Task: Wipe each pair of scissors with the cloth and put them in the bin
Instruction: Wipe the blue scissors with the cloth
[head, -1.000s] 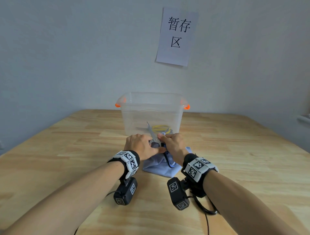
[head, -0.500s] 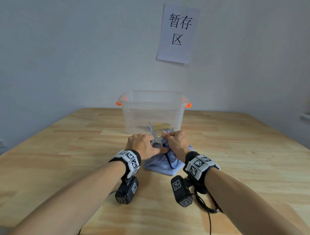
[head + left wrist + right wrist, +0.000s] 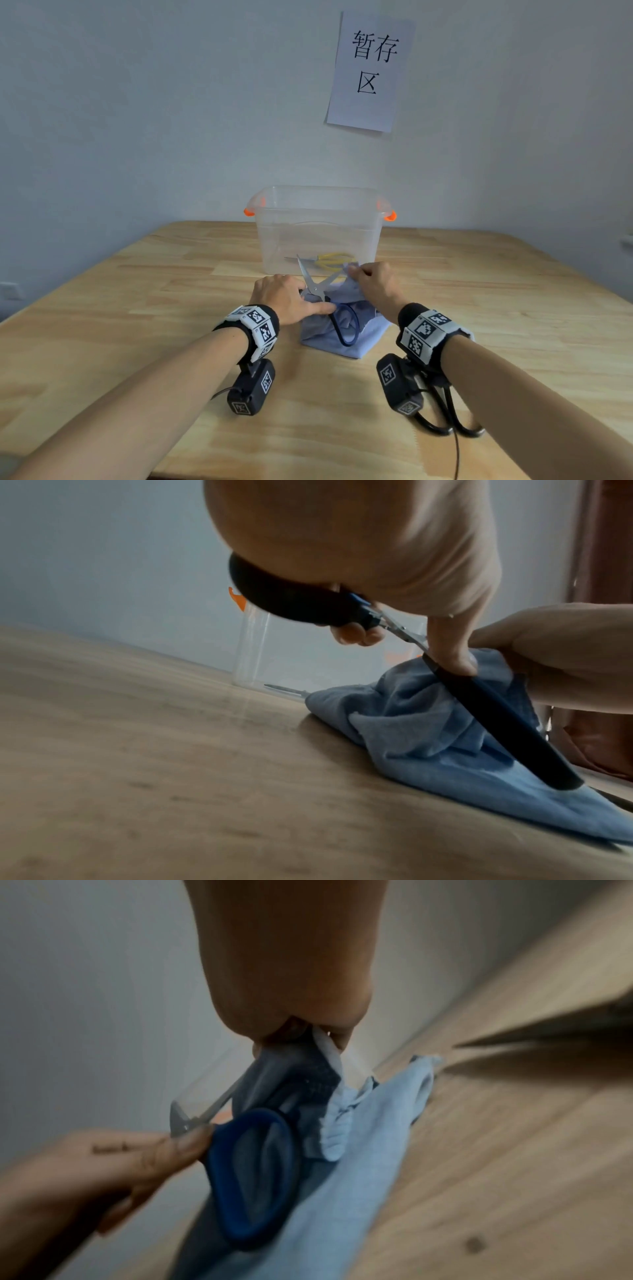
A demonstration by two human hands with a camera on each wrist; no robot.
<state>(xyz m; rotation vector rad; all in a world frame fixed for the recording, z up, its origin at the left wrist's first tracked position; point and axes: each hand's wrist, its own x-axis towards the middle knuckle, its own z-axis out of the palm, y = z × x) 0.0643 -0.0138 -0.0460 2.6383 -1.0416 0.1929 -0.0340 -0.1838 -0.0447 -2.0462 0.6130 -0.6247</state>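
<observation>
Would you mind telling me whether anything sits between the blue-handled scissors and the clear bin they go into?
Nothing visible does: the blue-handled scissors lie on the cloth just before the open-topped clear bin, with only bare table between.

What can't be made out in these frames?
- Head view: the left hand covers one handle of the blue scissors.
- Head view: the right wrist camera partly hides the black scissors.
- Head view: the bin wall blurs the yellow scissors inside.
- Right wrist view: motion blur and the cloth hide the wiped blade.
</observation>
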